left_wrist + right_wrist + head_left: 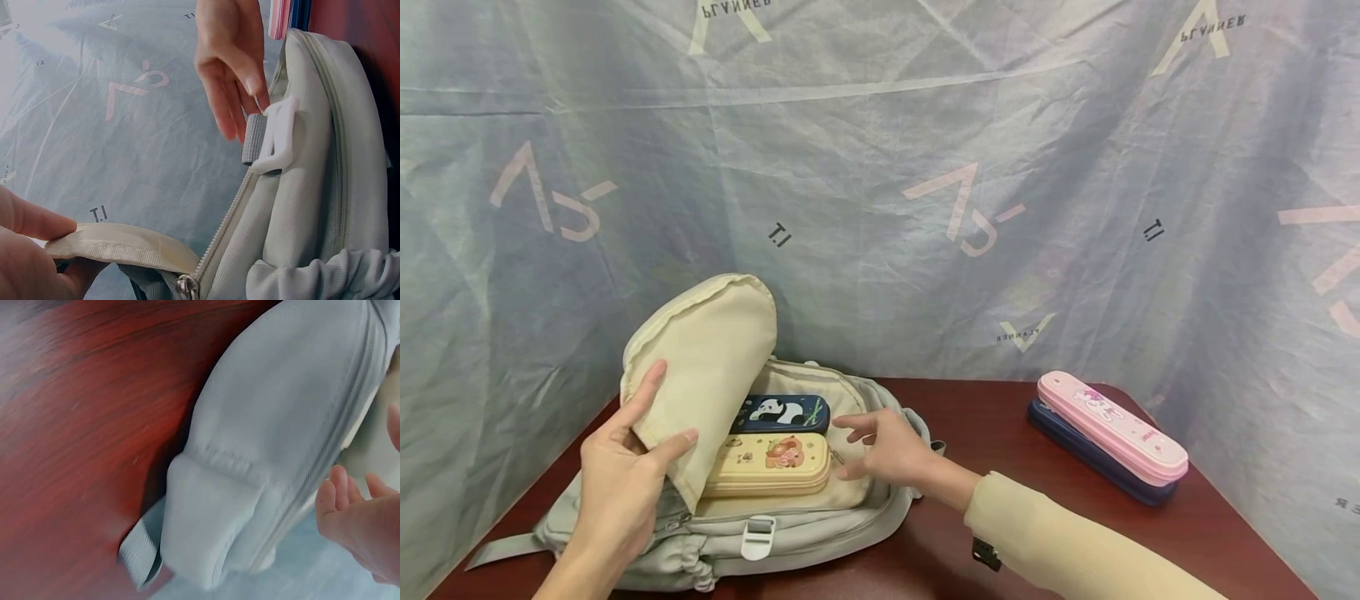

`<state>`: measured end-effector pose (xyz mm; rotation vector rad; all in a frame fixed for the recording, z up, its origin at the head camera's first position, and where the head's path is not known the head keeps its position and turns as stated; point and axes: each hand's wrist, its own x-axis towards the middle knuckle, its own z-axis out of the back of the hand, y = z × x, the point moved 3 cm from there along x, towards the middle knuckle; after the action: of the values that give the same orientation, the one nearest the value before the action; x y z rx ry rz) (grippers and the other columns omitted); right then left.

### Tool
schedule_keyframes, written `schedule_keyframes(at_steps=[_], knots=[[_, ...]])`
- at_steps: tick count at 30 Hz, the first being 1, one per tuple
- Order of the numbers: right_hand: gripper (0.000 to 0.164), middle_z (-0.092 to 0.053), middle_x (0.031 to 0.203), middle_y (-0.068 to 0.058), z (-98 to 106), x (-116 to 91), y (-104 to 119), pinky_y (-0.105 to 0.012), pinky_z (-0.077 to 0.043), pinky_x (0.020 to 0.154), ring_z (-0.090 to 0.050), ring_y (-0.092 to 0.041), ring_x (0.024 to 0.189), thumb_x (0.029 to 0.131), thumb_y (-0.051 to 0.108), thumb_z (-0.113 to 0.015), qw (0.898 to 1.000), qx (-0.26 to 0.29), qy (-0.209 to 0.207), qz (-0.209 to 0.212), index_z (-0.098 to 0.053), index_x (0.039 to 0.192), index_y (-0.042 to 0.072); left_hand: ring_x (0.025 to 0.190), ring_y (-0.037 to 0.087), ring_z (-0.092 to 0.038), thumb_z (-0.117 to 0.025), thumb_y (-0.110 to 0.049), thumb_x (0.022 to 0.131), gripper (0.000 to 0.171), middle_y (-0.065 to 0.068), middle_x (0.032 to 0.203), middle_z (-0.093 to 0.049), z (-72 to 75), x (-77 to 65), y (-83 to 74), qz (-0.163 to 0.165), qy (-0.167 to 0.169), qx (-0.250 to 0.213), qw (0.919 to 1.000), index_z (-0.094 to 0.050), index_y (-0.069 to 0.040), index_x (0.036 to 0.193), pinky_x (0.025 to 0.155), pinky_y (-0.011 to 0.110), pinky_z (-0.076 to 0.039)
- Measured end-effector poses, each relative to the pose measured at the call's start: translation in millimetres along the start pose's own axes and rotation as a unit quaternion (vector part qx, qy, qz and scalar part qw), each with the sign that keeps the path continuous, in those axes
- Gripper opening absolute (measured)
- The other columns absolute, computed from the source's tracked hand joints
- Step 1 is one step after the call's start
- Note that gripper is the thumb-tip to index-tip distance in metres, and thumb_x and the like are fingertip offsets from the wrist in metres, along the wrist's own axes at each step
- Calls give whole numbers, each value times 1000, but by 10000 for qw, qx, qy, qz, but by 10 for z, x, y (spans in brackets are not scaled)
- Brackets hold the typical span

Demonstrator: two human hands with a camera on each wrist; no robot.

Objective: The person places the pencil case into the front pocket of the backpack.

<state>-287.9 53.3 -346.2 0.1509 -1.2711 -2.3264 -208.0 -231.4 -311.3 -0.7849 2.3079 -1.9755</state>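
Note:
A pale grey backpack [820, 533] lies on the table with its front compartment unzipped. My left hand [617, 479] pinches the edge of its cream-lined flap [718, 358] between thumb and fingers, holding it up and folded back. Inside lie a navy pencil case [812, 408] with a panda picture and, nearer me, a yellow pencil case [767, 471]; the flap hides their left ends. My right hand [891, 450] hovers just right of the two cases, fingers apart and holding nothing. In the right wrist view, that hand [359, 522] is beside the bag's opening.
On the table's right side, a pink pencil case [1112, 425] lies on top of a dark blue one [1090, 460]. A white buckle [758, 537] sits on the bag's near side. Behind the dark red table [977, 525] hangs a grey printed cloth [865, 208].

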Motion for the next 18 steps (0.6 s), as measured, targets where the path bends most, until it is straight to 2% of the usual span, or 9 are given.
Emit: schedule_keyframes(at_steps=[4, 7, 9, 13, 16, 18], knots=[[61, -71, 131, -11, 163, -116, -30, -52, -56, 100, -68, -33, 111, 77, 6, -93, 9987, -260, -142, 407, -72, 135, 5, 144, 18, -42, -66, 29, 83, 93, 3, 171, -29, -2, -6, 0, -12, -40, 78, 10000, -53, -26, 157, 89, 12, -53], [60, -72, 130, -7, 283, -210, -76, -52, -57, 97, -68, -28, 108, 78, 8, -93, 9973, -387, -104, 612, -73, 134, 5, 144, 18, -43, -66, 29, 83, 93, 4, 171, -30, -5, -8, 0, -41, -51, 121, 9999, -53, -26, 157, 89, 12, -53], [59, -73, 128, -4, 361, -280, -112, -49, -58, 95, -68, -26, 106, 79, 10, -94, 9963, -520, -63, 682, -73, 134, 8, 143, 18, -44, -66, 30, 83, 93, 5, 170, -31, -8, -8, -1, -61, -44, 96, 9999, -53, -25, 157, 90, 12, -53], [56, -74, 122, -4, 519, -442, -191, -40, -59, 91, -68, -26, 101, 80, 12, -93, 9935, -774, -83, 831, -74, 133, 8, 141, 16, -45, -66, 30, 83, 93, 6, 170, -31, -6, -7, 5, -44, -22, 48, 10000, -53, -24, 157, 89, 13, -53], [53, -73, 116, -7, 632, -564, -263, -35, -60, 85, -67, -26, 97, 80, 11, -93, 9908, -926, -265, 955, -75, 130, 5, 140, 15, -45, -66, 30, 82, 92, 6, 170, -31, -7, -4, 5, -72, 3, -56, 10000, -53, -22, 157, 91, 13, -53], [52, -72, 115, -7, 707, -648, -314, -36, -60, 85, -66, -25, 97, 79, 11, -93, 9896, -990, -414, 959, -76, 128, 5, 141, 15, -44, -66, 31, 82, 92, 5, 170, -32, -11, -2, 1, -116, 14, -122, 9999, -53, -21, 157, 92, 13, -53]])
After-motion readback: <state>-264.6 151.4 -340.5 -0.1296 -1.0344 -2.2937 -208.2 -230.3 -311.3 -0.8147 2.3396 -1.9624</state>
